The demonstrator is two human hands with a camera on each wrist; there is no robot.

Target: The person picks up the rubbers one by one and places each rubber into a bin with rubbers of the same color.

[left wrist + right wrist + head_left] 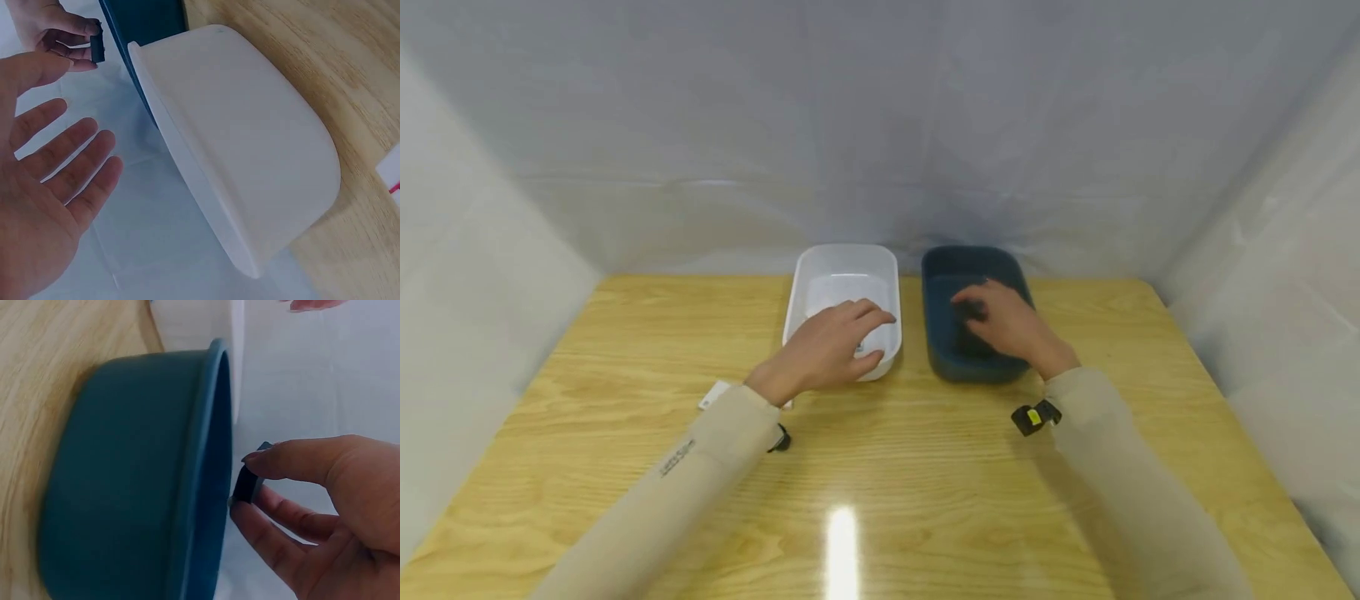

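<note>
Two hands work above adjacent tubs: right hand (1011, 325) pinches a small dark block (248, 481) over the blue tub (942, 267), left hand (827, 346) spreads relaxed fingers over the white tub (842, 258).

Even, diffuse bright light from above; white glare streak on wooden table (842, 542) near front edge. Shadows soft and faint beside sleeves and bins. Head view slightly soft, with wide-angle bending toward edges. Wrist views: close surfaces blurred, white bin (250, 162) nearly overexposed, washed pale backdrop.
</note>
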